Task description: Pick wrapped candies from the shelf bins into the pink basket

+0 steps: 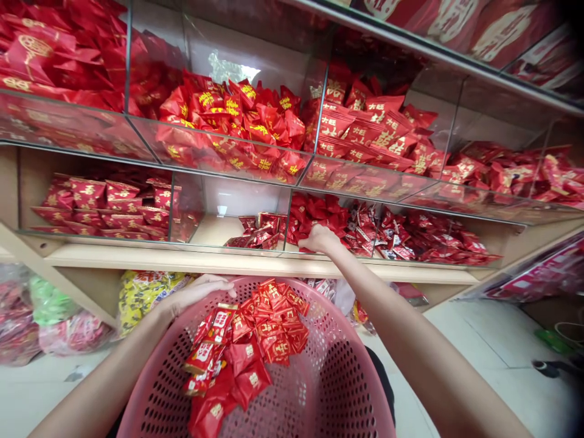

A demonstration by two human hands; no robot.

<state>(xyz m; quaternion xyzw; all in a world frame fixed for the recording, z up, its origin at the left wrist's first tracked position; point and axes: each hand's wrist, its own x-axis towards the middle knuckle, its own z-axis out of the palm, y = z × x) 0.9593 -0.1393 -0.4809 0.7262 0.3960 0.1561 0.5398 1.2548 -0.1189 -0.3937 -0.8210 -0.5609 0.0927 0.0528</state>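
Note:
My left hand (204, 294) rests on the far left rim of a pink perforated plastic basket (340, 322), fingers curled over the edge. Inside the basket lie several kinds of red-wrapped candies (249, 365), heaped to the left and back, with gold or white print. My right hand (319, 238) reaches over the low clear front of a lower shelf compartment holding plain red packets (317, 210). Its fingers look curled down among the packets; their tips and whatever they grip are hidden.
Clear-fronted compartments of red candy packets (232, 115) fill the upper shelf (255, 173). Beside my right hand is a sparsely filled compartment with dark red packets (260, 231). Bagged yellow candies (146, 298) stand under the wooden ledge (182, 258). Dark objects lie on the tiled floor at right.

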